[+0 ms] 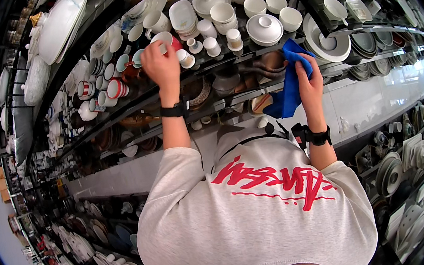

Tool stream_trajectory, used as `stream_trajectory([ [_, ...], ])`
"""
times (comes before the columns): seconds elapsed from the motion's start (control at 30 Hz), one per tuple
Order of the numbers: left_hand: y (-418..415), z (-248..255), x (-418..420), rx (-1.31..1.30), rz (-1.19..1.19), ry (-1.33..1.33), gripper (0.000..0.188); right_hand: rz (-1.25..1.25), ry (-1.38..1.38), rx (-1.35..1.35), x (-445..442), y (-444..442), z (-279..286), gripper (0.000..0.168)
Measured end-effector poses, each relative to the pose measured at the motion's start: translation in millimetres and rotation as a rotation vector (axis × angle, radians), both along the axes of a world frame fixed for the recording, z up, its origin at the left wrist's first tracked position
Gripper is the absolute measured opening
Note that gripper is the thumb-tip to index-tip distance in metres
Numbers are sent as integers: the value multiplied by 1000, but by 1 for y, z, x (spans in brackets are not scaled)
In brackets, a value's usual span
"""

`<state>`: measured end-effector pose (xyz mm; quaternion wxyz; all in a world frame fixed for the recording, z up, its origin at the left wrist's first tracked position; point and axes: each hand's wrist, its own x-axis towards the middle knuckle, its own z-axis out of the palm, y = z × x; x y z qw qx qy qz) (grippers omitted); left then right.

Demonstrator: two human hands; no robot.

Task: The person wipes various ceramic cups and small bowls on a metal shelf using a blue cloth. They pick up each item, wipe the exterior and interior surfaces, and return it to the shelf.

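My left hand [161, 64] is over the front of a black display shelf, its fingers bent at the near rim of a red cup [176, 43] with a white inside. Blur and the hand itself hide whether the fingers grip that cup. Small white shakers [185, 58] stand just right of it, and teal-lined cups [123, 63] to its left. In my right hand [308, 76] a blue cloth [289, 88] is pinched between thumb and fingers, hanging in front of the shelf edge. A white lidded bowl [264, 30] sits on the shelf to the cloth's left.
White bowls [290, 19], stacked cups [223, 16] and red-striped mugs [117, 88] crowd the shelf. A large white basin [326, 37] sits at right. Lower shelves hold brown pottery [272, 62]. More racks of plates [389, 173] stand behind me across a tiled floor [365, 101].
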<state>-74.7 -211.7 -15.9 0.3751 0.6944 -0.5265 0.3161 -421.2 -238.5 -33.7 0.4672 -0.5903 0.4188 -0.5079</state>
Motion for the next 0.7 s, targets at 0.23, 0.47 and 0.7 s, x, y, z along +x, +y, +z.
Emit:
stream_trajectory([
  [0.23,53,-54,48,89,242,200,20,56,-24,73,12,-1,-1,20],
  [0.47,51,-84,55,239,243,275,37,50,29,4,22,4,7,18],
  [0.7,53,-80,50,202,258,389,35,49,-20,39,14,-2,-5,17],
])
